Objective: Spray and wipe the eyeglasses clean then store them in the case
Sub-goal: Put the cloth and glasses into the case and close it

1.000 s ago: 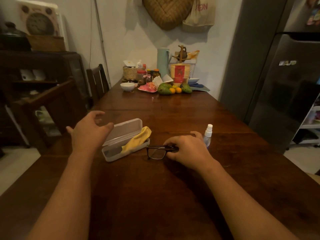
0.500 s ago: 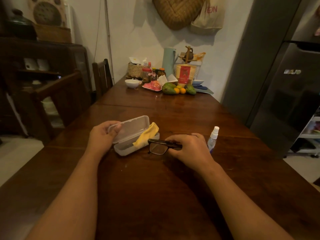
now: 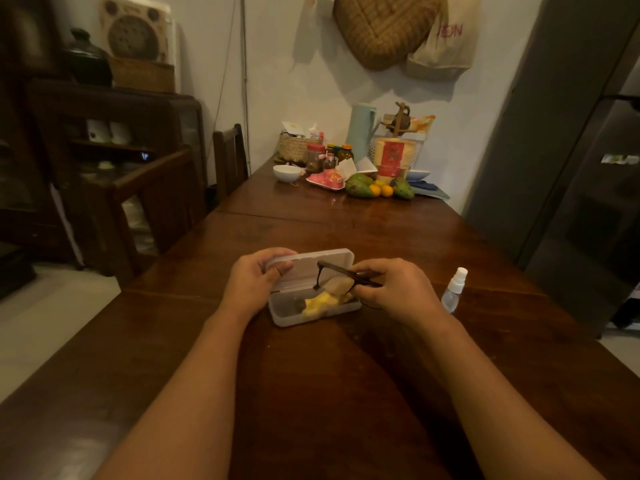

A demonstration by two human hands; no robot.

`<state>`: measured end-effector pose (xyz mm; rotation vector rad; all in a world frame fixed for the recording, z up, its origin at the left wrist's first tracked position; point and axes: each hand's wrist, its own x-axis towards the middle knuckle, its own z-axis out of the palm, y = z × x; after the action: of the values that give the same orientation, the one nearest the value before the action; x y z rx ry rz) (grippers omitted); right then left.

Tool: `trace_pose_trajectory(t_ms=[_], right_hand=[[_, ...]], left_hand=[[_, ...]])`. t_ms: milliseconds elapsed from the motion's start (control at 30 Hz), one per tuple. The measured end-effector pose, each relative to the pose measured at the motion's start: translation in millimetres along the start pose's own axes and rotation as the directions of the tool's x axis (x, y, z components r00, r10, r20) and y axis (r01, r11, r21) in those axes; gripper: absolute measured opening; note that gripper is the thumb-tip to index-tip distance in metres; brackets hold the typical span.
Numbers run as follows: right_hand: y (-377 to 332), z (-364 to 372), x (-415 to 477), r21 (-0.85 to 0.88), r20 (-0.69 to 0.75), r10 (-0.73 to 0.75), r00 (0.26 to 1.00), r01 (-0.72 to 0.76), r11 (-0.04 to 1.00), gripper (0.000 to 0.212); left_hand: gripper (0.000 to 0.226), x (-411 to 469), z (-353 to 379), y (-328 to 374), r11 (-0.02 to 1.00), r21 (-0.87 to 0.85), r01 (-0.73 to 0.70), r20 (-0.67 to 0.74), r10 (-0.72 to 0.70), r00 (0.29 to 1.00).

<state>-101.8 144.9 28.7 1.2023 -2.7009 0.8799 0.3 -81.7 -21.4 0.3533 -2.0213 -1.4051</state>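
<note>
A translucent white glasses case [image 3: 287, 315] lies open on the dark wooden table [image 3: 311, 393], lid raised toward the far side. My left hand [image 3: 254, 282] grips the lid at its left end. A crumpled yellow cloth [image 3: 320, 303] sits inside the case's tray. My right hand [image 3: 398, 292] pinches the dark-framed eyeglasses [image 3: 337, 277] and holds them tilted just above the open case, over the cloth. A small clear spray bottle [image 3: 454, 289] with a white nozzle stands upright to the right of my right hand.
At the table's far end sit a white bowl [image 3: 286, 173], jars, a pink plate, green and orange fruit [image 3: 374, 188] and a pale flask. Wooden chairs [image 3: 230, 157] stand along the left side. A dark fridge [image 3: 588, 188] stands to the right.
My right hand lifted the eyeglasses off the table and brought them left over the open case. My left hand took hold of the lid; the cloth now lies inside the tray.
</note>
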Motion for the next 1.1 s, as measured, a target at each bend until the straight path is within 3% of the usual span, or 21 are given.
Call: trace_pose_trajectory(t_ms=[200, 333, 600, 867, 1100], right_hand=[[-19, -2, 8, -0.369, 0.171, -0.187, 0.967, 0.239, 0.898, 0.026], [-37, -5, 24, -0.375, 0.312, -0.186, 0.932, 0.300, 0.877, 0.038], [-51, 7, 45, -0.483, 0.455, -0.190, 0.870, 0.420, 0.769, 0.048], [-60, 16, 43, -0.610, 0.485, -0.200, 0.851, 0.494, 0.619, 0.029], [-59, 17, 46, -0.567, 0.482, -0.176, 0.858, 0.459, 0.684, 0.018]], left_hand=[[0.016, 3, 2, -3, 0.999, -0.001, -0.033, -0.001, 0.033, 0.999], [0.017, 3, 3, -2, 1.000, 0.004, -0.020, 0.018, 0.020, 1.000], [0.017, 0, 1, 5, 1.000, 0.020, -0.024, 0.017, 0.024, 1.000], [0.017, -1, 0, 5, 1.000, 0.009, -0.022, 0.025, 0.022, 0.999], [0.016, 1, 1, 4, 1.000, 0.025, -0.007, 0.021, 0.007, 1.000]])
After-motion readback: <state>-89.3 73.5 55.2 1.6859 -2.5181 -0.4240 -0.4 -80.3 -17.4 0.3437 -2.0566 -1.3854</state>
